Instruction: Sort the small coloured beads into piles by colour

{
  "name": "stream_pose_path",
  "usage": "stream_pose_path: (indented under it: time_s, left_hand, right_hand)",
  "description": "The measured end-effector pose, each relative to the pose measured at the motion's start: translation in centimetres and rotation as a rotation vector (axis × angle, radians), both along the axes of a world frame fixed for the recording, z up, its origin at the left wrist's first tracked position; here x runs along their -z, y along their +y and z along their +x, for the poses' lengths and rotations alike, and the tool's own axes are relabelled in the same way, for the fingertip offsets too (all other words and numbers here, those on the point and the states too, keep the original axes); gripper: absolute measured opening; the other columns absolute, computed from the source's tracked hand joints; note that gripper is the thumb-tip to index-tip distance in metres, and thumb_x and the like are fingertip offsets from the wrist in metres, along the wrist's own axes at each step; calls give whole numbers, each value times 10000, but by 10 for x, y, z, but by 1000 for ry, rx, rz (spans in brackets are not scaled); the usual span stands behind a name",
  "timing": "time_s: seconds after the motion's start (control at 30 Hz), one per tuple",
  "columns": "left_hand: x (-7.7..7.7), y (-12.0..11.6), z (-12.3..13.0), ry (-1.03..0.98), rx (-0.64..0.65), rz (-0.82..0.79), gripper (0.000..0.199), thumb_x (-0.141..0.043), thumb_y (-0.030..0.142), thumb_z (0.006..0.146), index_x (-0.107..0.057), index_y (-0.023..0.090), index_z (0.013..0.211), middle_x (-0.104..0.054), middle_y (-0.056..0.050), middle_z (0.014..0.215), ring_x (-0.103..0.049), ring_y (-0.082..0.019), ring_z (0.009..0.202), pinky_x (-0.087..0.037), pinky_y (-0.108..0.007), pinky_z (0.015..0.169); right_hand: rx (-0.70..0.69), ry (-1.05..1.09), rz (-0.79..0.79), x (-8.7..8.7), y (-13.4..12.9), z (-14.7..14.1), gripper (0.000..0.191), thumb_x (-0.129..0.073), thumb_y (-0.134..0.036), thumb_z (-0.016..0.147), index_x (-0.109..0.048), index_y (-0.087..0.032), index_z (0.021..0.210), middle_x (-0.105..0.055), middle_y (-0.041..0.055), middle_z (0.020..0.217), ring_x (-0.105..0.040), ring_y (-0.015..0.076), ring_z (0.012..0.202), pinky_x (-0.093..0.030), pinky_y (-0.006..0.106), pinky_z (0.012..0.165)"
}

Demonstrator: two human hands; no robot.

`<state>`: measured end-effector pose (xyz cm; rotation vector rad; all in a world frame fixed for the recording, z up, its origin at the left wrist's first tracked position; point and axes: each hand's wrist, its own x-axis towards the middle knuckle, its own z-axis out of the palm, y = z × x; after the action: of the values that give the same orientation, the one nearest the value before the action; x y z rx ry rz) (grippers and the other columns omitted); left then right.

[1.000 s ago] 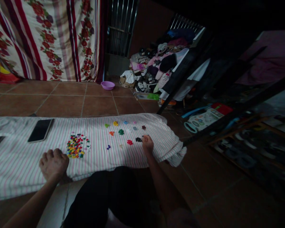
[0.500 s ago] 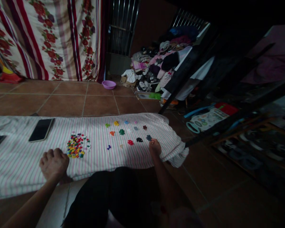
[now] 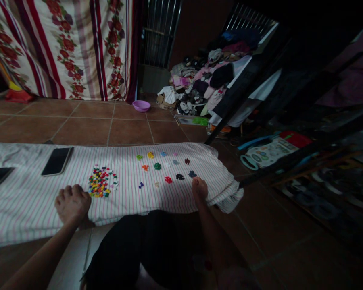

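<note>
Evidently, the two hands are well apart on the striped cloth (image 3: 127, 201): the left hand (image 3: 73, 203) rests knuckles up, fingers curled under and palm hidden, while the right hand (image 3: 200, 188) has its thumb and fingertips drawn together, and I cannot tell whether either one grips anything. The tiny bead-like pieces about them should be very light, probably hard and hardly fragile, yet apt to slip or roll from a careless pinch; each is best taken singly by opposite edges, between the tips of thumb and forefinger, with little downward pressure, since the soft cloth may give and nudge the neighbours. The dark-grey bead cluster (image 3: 192, 174) lies at the right hand's 11 o'clock, right by the fingertips, contact too small to make out; the black bead cluster (image 3: 179, 177) lies farther off at 10, the brown bead cluster (image 3: 186, 161) beyond the grey at 11. At the left hand's 2 o'clock, close beside its fingers, spreads the mixed-colour bead pile (image 3: 99, 183); at 11, well apart, lies a black-screened smartphone (image 3: 57, 162).
</note>
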<state>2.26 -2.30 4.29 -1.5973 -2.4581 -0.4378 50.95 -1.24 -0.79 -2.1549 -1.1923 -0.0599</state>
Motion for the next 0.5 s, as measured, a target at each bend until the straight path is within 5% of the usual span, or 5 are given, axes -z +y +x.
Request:
stream_pose_path:
  time_s: [0.33,0.5]
  left_hand:
    - [9,3,-7,3,13,-15,358,-351,292,854,-598,126,1054,-560,-175,1178,-424,-314,1210,-335,-447,960]
    - [12,4,-8,22,11,19,364,-326,292,879,-606,120,1037,-577,-175,1151,-442,-318,1187,-337,-447,960]
  right_hand:
    - [21,45,221,-2,-1,-1,317,-373,-295,750,-634,-171,882,-665,105,889,-584,233,850,-454,351,811]
    - [-93,69,218,-16,3,-39,338,-359,-340,783,-616,-163,913,-661,123,927,-592,240,878,-466,363,813]
